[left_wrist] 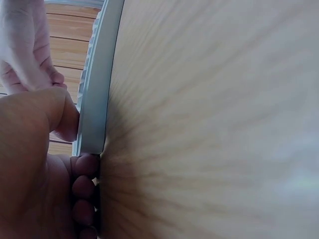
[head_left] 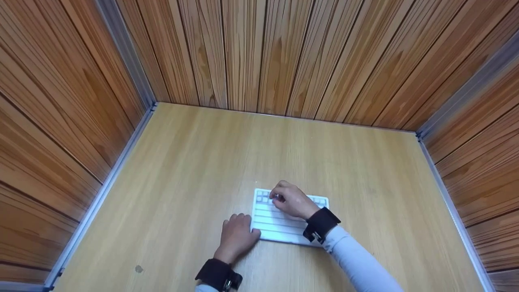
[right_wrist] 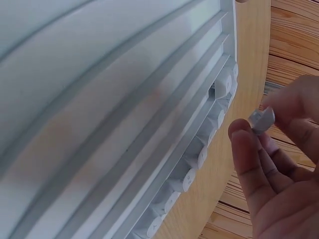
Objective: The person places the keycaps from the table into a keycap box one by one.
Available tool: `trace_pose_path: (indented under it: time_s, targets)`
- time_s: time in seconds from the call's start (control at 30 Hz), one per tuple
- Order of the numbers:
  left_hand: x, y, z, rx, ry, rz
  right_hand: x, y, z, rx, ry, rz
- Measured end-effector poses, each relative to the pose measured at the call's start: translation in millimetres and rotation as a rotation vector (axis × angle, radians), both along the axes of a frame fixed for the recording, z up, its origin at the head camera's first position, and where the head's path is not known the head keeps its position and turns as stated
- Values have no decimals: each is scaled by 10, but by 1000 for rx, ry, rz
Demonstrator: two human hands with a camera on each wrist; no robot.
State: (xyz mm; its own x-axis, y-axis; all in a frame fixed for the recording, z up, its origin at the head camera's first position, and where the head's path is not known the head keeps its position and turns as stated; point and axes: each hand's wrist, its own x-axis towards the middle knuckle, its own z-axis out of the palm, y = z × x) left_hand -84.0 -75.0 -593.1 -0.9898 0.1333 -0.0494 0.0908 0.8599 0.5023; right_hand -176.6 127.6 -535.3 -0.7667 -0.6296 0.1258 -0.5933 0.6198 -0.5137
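Observation:
A white ridged tray point(head_left: 279, 227) lies flat on the table. Small light keycaps point(right_wrist: 188, 180) line its far row, with one gap showing among them in the right wrist view. Over that row, my right hand point(head_left: 292, 199) pinches a single grey-white keycap point(right_wrist: 261, 121) between thumb and fingertips, off the tray. My left hand point(head_left: 238, 234) rests at the tray's left side. Its thumb point(left_wrist: 65, 117) touches the rim, while the other fingertips stand on the table beside the edge.
Wood-plank walls point(head_left: 279, 52) with grey metal edging point(head_left: 129, 52) enclose the table point(head_left: 194, 162) at the back and both sides. A small dark round spot point(head_left: 139, 269) marks the tabletop at front left. Black bands point(head_left: 322, 224) circle both wrists.

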Motion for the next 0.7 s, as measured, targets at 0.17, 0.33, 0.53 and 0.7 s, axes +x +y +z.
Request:
trace_pose_path:
  time_s: [0.17,0.33,0.53,0.7]
  targets:
    - [-1,3,13,-4,-5,0,-1,-24,9,18,-3,-6]
    - [1,0,23,-2,-1,0,13,-61,-9,48,25,-30]
    - [1,1,31,6,1,3,23,-112,-58,35,29,-59]
    - [1,11,27,10,-24,10,46,-140,-134,43,79,-46]
